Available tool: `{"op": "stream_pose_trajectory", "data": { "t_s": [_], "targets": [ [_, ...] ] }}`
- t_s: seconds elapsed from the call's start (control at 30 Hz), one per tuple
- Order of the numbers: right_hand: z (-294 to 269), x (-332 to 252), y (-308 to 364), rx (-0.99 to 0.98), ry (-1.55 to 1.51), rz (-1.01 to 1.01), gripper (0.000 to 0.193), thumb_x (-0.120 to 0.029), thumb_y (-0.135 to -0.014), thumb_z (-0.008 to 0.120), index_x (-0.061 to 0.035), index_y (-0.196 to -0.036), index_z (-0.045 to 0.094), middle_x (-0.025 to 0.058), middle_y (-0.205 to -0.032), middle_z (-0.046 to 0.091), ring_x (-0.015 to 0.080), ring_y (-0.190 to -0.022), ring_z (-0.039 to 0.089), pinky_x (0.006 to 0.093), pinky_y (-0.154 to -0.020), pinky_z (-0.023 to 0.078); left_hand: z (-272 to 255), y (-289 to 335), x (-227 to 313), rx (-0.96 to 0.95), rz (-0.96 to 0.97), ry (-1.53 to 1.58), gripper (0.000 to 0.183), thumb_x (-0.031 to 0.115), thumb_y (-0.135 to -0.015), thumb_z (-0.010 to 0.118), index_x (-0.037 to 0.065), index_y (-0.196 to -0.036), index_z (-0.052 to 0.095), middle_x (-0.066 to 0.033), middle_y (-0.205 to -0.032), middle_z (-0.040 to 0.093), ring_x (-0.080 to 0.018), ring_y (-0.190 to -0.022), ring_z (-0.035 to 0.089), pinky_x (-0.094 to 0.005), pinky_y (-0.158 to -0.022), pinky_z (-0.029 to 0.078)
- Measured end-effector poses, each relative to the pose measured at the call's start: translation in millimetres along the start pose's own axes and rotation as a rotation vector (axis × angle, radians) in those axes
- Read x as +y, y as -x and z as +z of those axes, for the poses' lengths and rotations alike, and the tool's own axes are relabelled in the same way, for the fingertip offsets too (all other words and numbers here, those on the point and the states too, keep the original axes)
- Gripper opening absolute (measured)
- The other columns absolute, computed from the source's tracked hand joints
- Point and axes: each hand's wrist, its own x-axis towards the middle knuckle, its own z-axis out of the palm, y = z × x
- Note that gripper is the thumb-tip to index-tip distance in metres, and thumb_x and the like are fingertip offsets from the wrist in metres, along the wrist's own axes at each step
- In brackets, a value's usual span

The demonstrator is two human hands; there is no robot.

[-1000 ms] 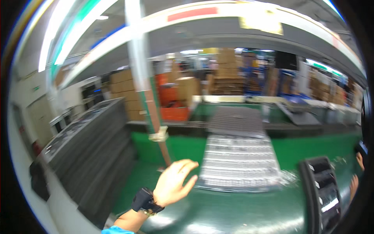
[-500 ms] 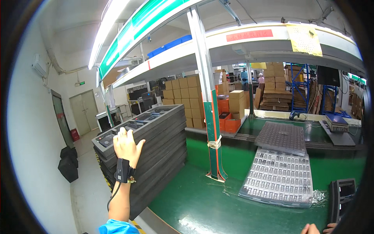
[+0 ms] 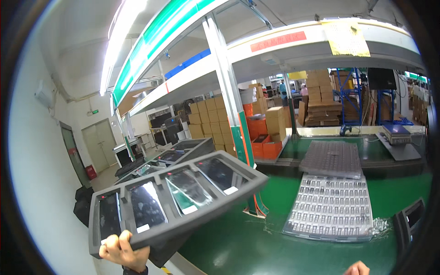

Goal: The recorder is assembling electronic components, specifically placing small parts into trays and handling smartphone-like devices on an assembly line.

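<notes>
My left hand (image 3: 124, 251) grips the near left corner of a dark grey foam tray (image 3: 243, 172), fingers curled over its rim. Several smartphone-like glass panels (image 3: 147, 204) with white labels lie in its slots; one reflects green. The tray is tilted, raised in front of a stack of similar foam trays, whose top one (image 3: 201, 145) shows behind it. Only a bit of my right hand (image 3: 357, 268) shows at the lower edge; what it holds, if anything, is hidden. To its right, another dark foam tray (image 3: 409, 224) stands tilted at the picture's rim.
On the green bench (image 3: 247, 243) lies a clear blister tray (image 3: 330, 208) of small parts, with a darker plastic tray (image 3: 331, 158) overlapping its far end. A metal post (image 3: 236, 123) rises beside the held tray. Cartons (image 3: 208, 117) and orange boxes (image 3: 263, 142) stand beyond.
My left hand, earlier spread over the stack, now holds a foam tray raised and tilted. The right-hand tray has tilted, and less of my right hand shows. The view has shifted slightly.
</notes>
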Motion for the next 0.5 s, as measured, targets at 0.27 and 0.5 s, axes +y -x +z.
{"op": "stream_pose_trajectory", "data": {
  "t_s": [0.27,0.5],
  "targets": [
    [28.8,-9.7,-38.7,-0.506,-1.191,0.516,0.071,-0.062,-0.096,0.037,-0.0061,-0.139,0.046,0.0223,-0.14,0.047,0.0401,-0.134,0.04,0.0573,-0.108,0.035,-28.6,35.4,52.4,0.415,0.154,0.47,0.042,0.051,-0.089,0.057,0.016,-0.066,0.056,-0.0057,-0.078,0.046,-0.0204,-0.065,0.048,-0.0352,-0.067,0.034],
    [-33.4,24.4,-1.6,0.054,-0.536,0.633,0.056,-0.021,-0.081,0.07,-0.0037,-0.131,0.053,0.0081,-0.113,0.063,0.0176,-0.096,0.061,0.0308,-0.083,0.048,-68.3,152.6,94.7,-0.245,0.46,1.191,0.043,0.032,-0.089,0.067,0.018,-0.126,0.049,-0.0064,-0.125,0.047,-0.0273,-0.101,0.055,-0.0468,-0.1,0.027]
  ]
}}
